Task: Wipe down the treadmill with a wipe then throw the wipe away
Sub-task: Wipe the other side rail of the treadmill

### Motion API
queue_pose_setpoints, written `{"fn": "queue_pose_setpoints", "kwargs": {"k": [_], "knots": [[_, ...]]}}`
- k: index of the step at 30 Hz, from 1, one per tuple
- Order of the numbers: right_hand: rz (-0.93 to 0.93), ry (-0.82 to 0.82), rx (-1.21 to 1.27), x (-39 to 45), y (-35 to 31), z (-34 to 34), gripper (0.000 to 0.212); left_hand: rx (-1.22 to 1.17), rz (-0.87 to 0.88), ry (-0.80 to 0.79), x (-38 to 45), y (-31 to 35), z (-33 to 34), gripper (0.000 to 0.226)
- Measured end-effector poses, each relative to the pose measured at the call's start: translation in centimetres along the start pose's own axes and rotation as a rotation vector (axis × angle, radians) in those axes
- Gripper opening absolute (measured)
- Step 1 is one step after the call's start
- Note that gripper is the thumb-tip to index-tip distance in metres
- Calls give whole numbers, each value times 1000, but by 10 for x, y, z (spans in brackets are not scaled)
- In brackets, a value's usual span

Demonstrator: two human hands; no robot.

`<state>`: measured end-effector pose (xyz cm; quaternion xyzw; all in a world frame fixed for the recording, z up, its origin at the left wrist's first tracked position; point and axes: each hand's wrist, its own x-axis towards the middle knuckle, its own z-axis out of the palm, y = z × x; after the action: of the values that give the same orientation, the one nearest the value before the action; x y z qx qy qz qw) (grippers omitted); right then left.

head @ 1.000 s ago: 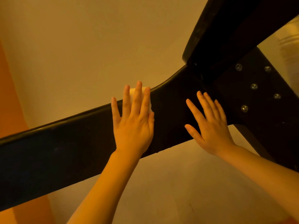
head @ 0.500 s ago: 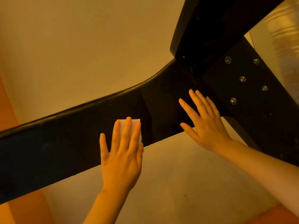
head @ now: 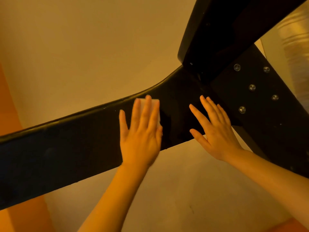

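Note:
A broad black treadmill arm [head: 66, 148] runs from the lower left up to a joint with a black upright [head: 225, 30] at the upper right. My left hand [head: 142, 131] lies flat on the arm with straight fingers, pressing a folded white wipe [head: 156, 108] against it; only the wipe's far edge shows past my fingers. My right hand [head: 215, 128] rests flat on the arm just right of it, fingers spread, holding nothing.
A black plate with several round bolts [head: 252, 87] sits right of the joint. Beige floor [head: 83, 56] lies beyond and below the arm, with an orange strip [head: 10, 106] at the left. A shiny blurred surface [head: 294, 39] shows at the far right.
My left hand slid the wipe down towards the arm's near edge, then back up towards its far edge. My right hand stayed flat beside the joint.

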<state>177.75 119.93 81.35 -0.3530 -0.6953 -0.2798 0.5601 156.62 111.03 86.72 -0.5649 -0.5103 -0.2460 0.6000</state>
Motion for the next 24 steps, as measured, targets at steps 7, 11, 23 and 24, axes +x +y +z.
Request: {"fn": "queue_pose_setpoints", "kwargs": {"k": [7,11,23,24], "knots": [[34,2,-9,3,17,-9,62,-51,-25,7,14,5,0,64],[59,11,1,0,17,-4,62,-59,150,-49,-8,27,6,64],[35,-49,-77,-8,29,-5,66,-45,30,58,39,15,1,65],[34,-58,-84,-9,30,-6,67,-54,67,49,34,24,3,66]]}}
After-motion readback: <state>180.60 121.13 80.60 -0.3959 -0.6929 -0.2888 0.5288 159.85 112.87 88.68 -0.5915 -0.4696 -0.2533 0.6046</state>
